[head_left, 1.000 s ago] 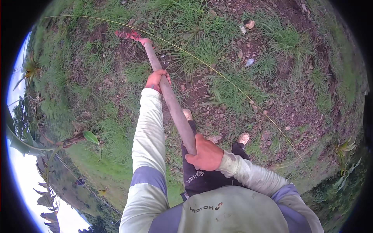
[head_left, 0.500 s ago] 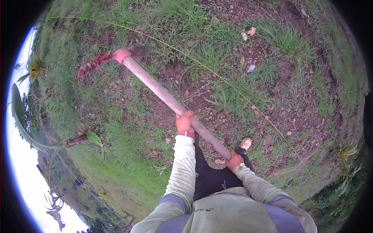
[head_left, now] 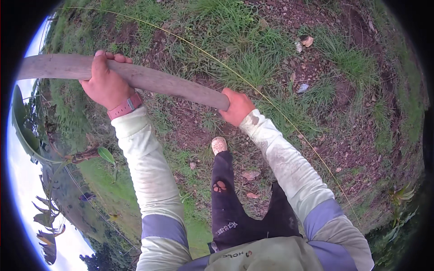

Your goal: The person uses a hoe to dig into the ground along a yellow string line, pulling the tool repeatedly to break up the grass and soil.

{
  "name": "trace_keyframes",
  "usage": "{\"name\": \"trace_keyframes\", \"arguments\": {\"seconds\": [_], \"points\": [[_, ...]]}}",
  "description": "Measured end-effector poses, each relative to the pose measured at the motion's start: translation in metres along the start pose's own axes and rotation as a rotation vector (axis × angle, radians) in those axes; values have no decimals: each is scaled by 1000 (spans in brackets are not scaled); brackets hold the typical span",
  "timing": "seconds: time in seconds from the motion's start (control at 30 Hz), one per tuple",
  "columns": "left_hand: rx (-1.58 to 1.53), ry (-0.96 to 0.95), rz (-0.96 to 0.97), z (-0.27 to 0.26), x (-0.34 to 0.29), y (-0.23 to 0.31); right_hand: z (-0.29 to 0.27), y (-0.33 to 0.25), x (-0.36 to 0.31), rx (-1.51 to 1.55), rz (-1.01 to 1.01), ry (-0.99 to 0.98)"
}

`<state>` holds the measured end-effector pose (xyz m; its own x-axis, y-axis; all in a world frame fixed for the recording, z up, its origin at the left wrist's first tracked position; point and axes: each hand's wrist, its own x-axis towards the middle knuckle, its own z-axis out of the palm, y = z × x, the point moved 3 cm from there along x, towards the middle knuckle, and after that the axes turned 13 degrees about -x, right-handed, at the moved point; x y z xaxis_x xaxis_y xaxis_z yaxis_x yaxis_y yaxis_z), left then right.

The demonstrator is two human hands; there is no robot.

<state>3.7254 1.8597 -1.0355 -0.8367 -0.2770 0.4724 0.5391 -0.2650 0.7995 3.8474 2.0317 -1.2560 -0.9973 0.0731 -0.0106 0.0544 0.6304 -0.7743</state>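
Observation:
Both hands grip a long wooden handle (head_left: pixel 174 86), raised well off the ground and running out past the left rim. My left hand (head_left: pixel 108 83), with a red watch on the wrist, is wrapped round it at the left, thumb on top. At the handle's right end my right hand (head_left: pixel 237 107) is closed round the wood. The tool's head lies outside the picture now; the earlier frame shows it as a hoe-like head with a red socket.
A thin yellow line (head_left: pixel 199 50) runs diagonally over the grassy, stony slope. Pale stones (head_left: pixel 307 41) lie at the upper right. My light shoe (head_left: pixel 219 145) stands on bare soil. A broad-leaved plant (head_left: pixel 27 131) grows at the left.
The hoe has swung up toward me and to the left, its head leaving the picture. Both hands have risen with the handle. My left hand has moved left, and one foot now shows ahead.

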Motion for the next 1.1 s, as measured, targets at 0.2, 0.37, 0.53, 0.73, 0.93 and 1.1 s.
{"name": "trace_keyframes", "arguments": {"seconds": [0.2,0.37,0.53,0.73,0.93,1.1], "points": [[442,214,-1064,-166,-285,-322,153,150,-270,-202,710,-543],[373,149,-1346,-126,-282,-329,67,110,-254,-160,758,-639],[125,19,-1465,-106,-160,-249,-39,-60,-181,73,520,-736],[404,29,-1362,-163,-230,-294,90,36,-265,-19,621,-604],[90,299,-1423,-188,-354,-253,126,120,-377,-218,661,-508],[-7,385,-1494,-224,-338,-249,137,90,-370,-302,622,-475]]}}
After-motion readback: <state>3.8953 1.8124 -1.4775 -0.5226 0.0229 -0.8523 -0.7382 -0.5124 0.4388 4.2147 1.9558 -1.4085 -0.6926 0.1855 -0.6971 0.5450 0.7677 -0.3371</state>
